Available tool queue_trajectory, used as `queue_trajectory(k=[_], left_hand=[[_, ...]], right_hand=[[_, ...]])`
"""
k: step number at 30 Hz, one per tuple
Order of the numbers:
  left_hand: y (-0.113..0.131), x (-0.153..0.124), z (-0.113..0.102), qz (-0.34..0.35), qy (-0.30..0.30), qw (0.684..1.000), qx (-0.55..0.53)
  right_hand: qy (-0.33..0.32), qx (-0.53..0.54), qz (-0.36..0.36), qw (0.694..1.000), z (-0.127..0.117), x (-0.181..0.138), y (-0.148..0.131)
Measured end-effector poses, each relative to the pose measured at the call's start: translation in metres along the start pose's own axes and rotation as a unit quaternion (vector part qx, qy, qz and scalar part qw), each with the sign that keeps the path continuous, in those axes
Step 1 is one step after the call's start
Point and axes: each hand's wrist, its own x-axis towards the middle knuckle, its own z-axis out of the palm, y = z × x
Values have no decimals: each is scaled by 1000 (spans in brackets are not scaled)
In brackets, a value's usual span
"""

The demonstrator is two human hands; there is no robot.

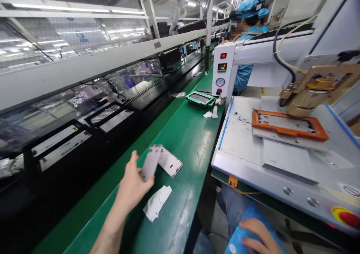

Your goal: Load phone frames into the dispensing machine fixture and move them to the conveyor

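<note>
My left hand (131, 183) reaches over the green bench, its thumb and fingers closed round the edges of a thin grey phone frame (151, 160). The held frame is tilted and slightly blurred. Partly behind it, a second, paler phone frame (172, 164) with small holes lies on the bench. A crumpled white paper (158, 203) is nearer to me. At the lower right my right hand (260, 233) lies over blue cloth (239, 239) at my lap; its fingers are extended and a little blurred, with nothing visible in them.
At right stands a press machine (225, 63) with an orange fixture (317, 132) under its head and a red button (348, 218). Farther along the bench are a green fixture (201, 98) and white scraps (207, 114). Black trays (92, 136) with plates line the left. Co-workers in blue sit beyond.
</note>
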Motion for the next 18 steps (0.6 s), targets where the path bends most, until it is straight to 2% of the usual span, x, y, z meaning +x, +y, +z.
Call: queue_trajectory(k=[3, 5, 7, 10, 13, 16, 18], left_hand=[[70, 35, 35, 59, -41, 997, 31], [104, 61, 63, 77, -42, 995, 51], [124, 83, 87, 79, -46, 993, 79], [136, 100, 107, 86, -39, 989, 116], [127, 95, 95, 105, -13, 985, 133], [99, 77, 53, 98, 36, 985, 141], [66, 60, 19, 67, 60, 985, 149]], right_hand=[[73, 28, -39, 996, 23, 97, -15], [72, 47, -6, 996, 45, 154, -25], [50, 53, 59, 996, 65, 194, -30], [13, 17, 153, 988, 85, 222, -23], [-38, -28, 209, 977, 88, 234, -2], [-103, -34, 262, 959, 83, 257, 22], [-144, -21, 293, 945, 81, 278, 37]])
